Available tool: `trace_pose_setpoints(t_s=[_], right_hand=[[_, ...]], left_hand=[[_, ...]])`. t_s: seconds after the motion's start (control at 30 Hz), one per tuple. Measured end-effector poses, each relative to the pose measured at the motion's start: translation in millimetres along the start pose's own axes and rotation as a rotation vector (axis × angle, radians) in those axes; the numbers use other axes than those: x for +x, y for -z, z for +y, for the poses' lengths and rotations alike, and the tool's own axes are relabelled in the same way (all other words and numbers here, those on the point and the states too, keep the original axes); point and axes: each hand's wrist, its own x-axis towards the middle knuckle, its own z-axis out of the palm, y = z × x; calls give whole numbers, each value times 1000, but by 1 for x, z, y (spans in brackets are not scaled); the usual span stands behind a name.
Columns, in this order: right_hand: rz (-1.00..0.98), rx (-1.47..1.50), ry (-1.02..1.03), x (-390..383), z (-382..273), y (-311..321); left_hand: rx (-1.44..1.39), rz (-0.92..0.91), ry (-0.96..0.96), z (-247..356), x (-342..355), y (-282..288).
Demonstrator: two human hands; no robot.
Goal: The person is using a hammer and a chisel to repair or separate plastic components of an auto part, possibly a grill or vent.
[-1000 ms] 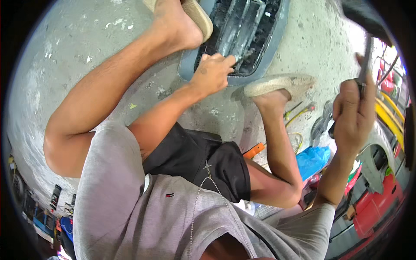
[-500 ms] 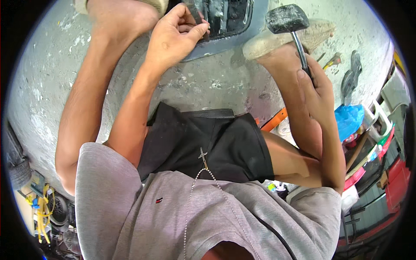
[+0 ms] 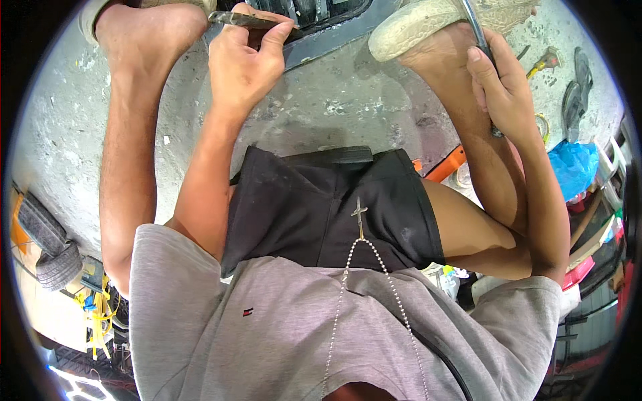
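My left hand (image 3: 246, 67) is closed around a dark, worn flat metal bar (image 3: 242, 20), which lies nearly level across the fingers. One end of the bar points left; the other reaches over the edge of a grey panel (image 3: 348, 39) with a dark, slotted middle. What kind of tool the bar is I cannot make out. My right hand (image 3: 500, 87) grips the handle of a rubber mallet (image 3: 476, 28), held upright beside my right shin. The mallet's head is cut off by the upper edge of the view; its black grip shows below my fingers.
My feet flank the panel, the right one in a pale shoe (image 3: 414, 28). Black sandals (image 3: 576, 93) and a yellow-handled tool (image 3: 543, 61) lie on the concrete floor at right. Nearer are an orange strip (image 3: 447, 165) and a blue plastic bag (image 3: 574, 168). Tyres (image 3: 59, 266) stand at left.
The metal bar has swung from steep to nearly level in my left hand. My view has shifted, and the mallet's head has left it at the top. Both hands keep their hold.
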Motion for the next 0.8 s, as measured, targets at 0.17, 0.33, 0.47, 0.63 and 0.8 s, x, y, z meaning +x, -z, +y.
trace_pose_setpoints(t_s=[0.17, 0.33, 0.47, 0.63, 0.8], right_hand=[[-4, -19, -1, 0, -1, 0], [51, -33, -46, 0, 0, -4], [36, -59, -16, 0, -2, -1], [54, -44, -41, 2, -7, -8], [38, -53, -32, 2, -5, -6]], left_hand=[[220, 79, -138, 10, -17, -12], [174, 0, -351, 6, -47, -18], [141, -61, -377, 6, -54, -19], [129, -58, -409, -8, -56, -19], [177, -68, -446, -16, -57, -21]])
